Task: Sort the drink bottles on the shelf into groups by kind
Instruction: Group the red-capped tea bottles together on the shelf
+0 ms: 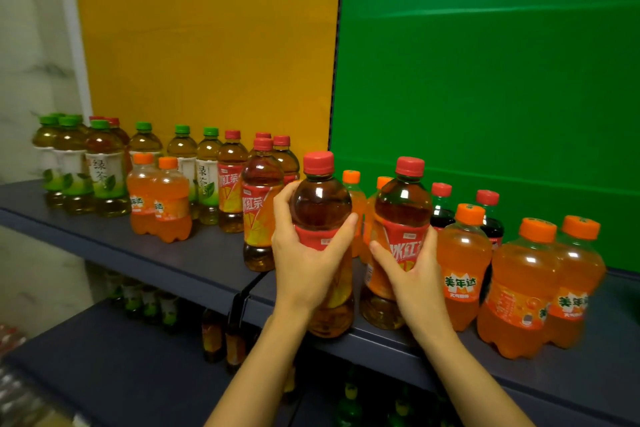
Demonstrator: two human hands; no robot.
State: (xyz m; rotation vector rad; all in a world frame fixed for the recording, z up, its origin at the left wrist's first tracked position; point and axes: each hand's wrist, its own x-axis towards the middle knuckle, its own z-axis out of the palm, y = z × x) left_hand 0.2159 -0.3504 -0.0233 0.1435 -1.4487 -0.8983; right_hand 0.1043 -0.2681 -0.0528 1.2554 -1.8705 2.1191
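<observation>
Left hand point(304, 263) curls its fingers round the first tea bottle point(320, 204), right hand point(412, 274) round the second tea bottle point(401, 208), just right of the red-tea cluster point(258, 204), likely bound there.

The dark grey-blue shelf point(104, 239) carries green-capped tea bottles point(104, 170) at far left, red-capped amber tea bottles point(258, 218) midway, and orange plastic soda bottles point(519, 291) mostly near right.

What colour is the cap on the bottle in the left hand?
Red cap, seen in head view.
</observation>
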